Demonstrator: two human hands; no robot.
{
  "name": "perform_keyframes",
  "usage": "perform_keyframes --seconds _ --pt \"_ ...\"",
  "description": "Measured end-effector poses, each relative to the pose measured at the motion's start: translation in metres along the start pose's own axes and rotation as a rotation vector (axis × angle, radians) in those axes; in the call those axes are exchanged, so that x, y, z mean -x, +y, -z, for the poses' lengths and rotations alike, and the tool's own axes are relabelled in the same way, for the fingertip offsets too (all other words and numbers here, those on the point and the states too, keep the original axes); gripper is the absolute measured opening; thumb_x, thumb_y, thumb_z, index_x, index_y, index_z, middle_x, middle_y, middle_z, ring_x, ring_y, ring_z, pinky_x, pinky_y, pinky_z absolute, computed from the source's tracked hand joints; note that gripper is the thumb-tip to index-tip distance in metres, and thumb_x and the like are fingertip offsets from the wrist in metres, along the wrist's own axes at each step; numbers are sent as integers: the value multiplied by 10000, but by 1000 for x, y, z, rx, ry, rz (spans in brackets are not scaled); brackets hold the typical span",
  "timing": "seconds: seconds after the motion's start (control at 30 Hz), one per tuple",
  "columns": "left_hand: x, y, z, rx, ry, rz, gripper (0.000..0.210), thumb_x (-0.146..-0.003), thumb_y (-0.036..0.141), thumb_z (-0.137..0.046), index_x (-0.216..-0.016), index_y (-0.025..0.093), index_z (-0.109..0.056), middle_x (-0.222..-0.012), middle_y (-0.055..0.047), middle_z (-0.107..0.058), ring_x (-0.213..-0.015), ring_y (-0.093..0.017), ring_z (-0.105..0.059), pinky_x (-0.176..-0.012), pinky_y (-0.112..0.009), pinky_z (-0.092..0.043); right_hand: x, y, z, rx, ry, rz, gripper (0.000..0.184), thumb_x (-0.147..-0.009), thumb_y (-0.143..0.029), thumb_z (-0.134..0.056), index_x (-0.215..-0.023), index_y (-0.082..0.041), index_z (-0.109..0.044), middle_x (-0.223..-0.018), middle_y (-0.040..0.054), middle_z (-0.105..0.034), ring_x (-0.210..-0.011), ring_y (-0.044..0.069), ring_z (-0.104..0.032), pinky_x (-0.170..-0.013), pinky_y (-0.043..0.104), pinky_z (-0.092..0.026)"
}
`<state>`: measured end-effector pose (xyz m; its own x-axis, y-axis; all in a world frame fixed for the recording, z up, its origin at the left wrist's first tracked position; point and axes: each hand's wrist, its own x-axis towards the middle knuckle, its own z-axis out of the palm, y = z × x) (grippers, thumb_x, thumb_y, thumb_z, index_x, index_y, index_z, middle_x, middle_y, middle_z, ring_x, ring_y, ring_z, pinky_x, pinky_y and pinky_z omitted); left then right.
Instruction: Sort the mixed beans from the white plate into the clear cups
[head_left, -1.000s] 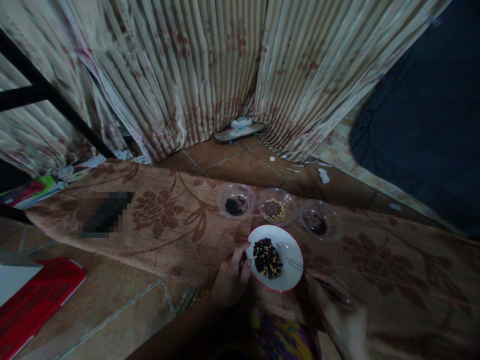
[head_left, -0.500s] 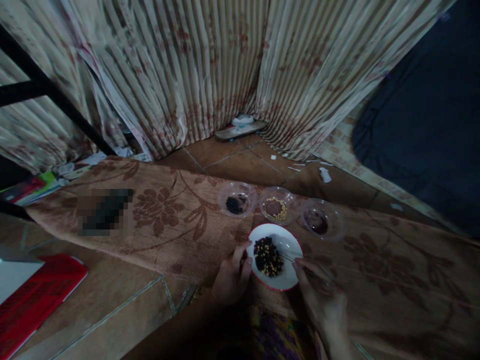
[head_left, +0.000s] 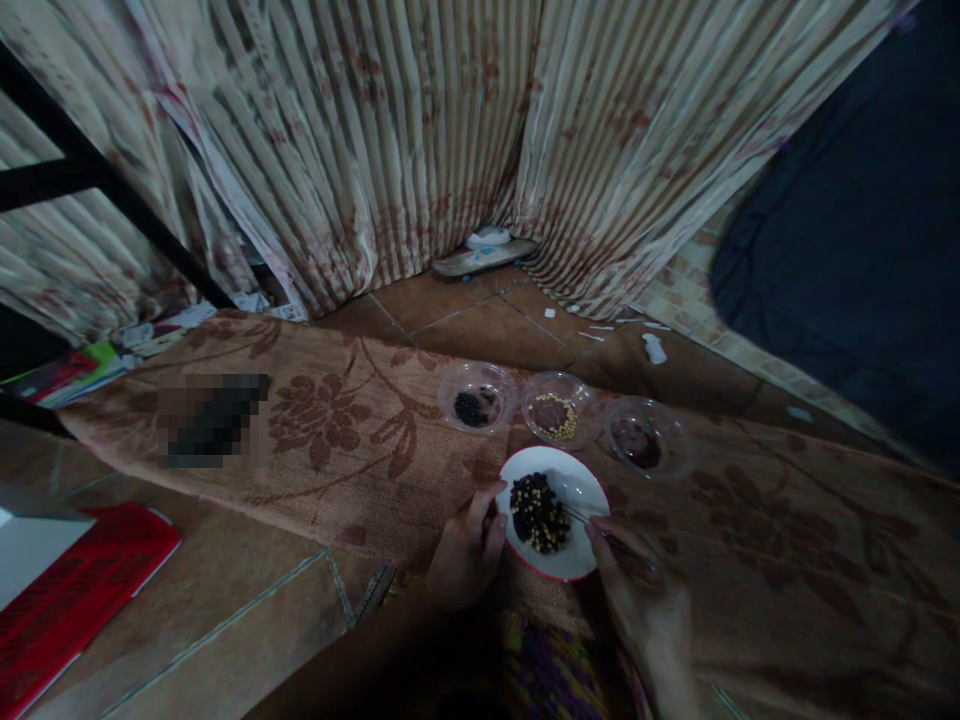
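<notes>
A white bowl (head_left: 583, 484) with a red rim stands on the cloth, holding a heap of mixed dark and yellow beans (head_left: 538, 515). My left hand (head_left: 466, 555) grips its left rim between thumb and fingers. Closed around slim metal tweezers (head_left: 619, 543), my right hand (head_left: 646, 590) is at the bowl's right side, and the tips point at the heap. Behind the bowl are three clear plastic cups in a row: the left cup (head_left: 504, 375) has black beans, the middle cup (head_left: 551, 380) yellow beans, the right cup (head_left: 671, 440) a few dark reddish ones.
A brown flowered cloth (head_left: 360, 500) covers the long low surface. On it, far left, lies a blurred-out dark object (head_left: 217, 420). A red basket (head_left: 97, 570) is on the tiled floor at left. Striped curtains (head_left: 435, 130) hang behind, with a skateboard (head_left: 484, 260) at their foot.
The whole view has shifted very slightly. Both hands keep their places at the bowl, and the tweezers' tips remain beside the heap of beans.
</notes>
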<state>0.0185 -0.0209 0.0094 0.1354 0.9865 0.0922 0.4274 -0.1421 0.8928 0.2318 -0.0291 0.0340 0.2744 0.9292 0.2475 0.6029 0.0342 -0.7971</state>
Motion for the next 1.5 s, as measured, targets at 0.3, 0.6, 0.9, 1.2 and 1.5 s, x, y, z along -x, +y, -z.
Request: perform_keyframes --seconds 0.3,0.6,0.9,1.2,1.5 --pt "0 -1 -1 -29 -3 13 348 -988 260 -375 -1324 204 -447 -1021 -46 -675 -863 -162 -667 -818 -288 -519 2 -1 -1 -16 13 -26 253 -805 -447 -671 -801 -208 -755 -926 92 -744 -841 221 -704 -700 306 -572" --pt "0 -3 -1 -21 -5 9 356 -993 270 -370 -1338 211 -438 -1015 -44 -676 -907 -167 -668 -857 -292 -521 3 0 -1 -20 28 -37 259 -802 -462 -671 -789 -217 -753 -911 81 -747 -845 221 -703 -694 300 -557" --pt "0 -2 -1 -9 -2 14 360 -993 272 -360 -1340 208 -432 -1049 -55 -670 -935 -174 -662 -891 -315 -519 -1 -11 1 -42 70 -123 297 -760 -499 -703 -771 -206 -751 -897 88 -748 -828 231 -699 -695 311 -551" --pt "2 1 0 50 6 19 358 -994 265 -375 -1343 226 -445 -1039 -51 -690 -917 -176 -669 -885 -322 -526 -39 -36 -16 -167 145 -20 245 -768 -438 -716 -797 -197 -752 -853 84 -757 -764 230 -703 -679 326 -551" --pt "3 3 2 108 27 -41 346 -998 243 -384 -1338 232 -446 -1106 -56 -694 -973 -175 -668 -898 -312 -522 -91 -77 -74 -339 -49 95 247 -821 -415 -640 -819 -191 -744 -941 84 -760 -815 206 -708 -708 302 -546"
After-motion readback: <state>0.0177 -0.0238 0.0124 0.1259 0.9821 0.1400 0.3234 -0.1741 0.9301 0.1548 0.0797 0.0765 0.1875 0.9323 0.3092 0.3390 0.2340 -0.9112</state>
